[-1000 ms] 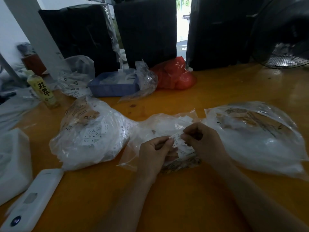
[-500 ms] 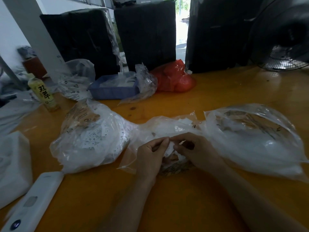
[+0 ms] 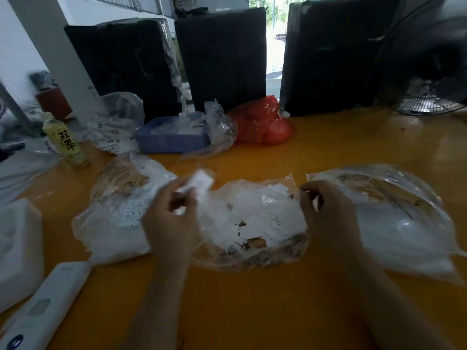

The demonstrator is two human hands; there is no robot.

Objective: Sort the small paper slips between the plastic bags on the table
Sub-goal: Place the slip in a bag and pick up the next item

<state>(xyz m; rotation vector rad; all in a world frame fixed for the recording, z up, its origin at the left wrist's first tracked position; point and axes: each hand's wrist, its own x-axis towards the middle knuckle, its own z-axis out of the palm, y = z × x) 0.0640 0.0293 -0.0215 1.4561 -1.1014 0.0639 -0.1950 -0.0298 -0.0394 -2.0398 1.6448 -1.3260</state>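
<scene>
Three clear bags of white slips lie in a row across the table's middle; one blurred slip is held above.

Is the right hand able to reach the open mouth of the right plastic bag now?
Probably yes. The right hand hovers beside the right plastic bag, at its left edge, and nothing lies between them. It seems to pinch something small already.

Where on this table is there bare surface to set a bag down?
Bare orange table lies between the forearms, near the middle bag. Another bare patch lies between the red bag and the fan, behind the right bag. The left side is crowded: left bag, bottle, blue tray.
</scene>
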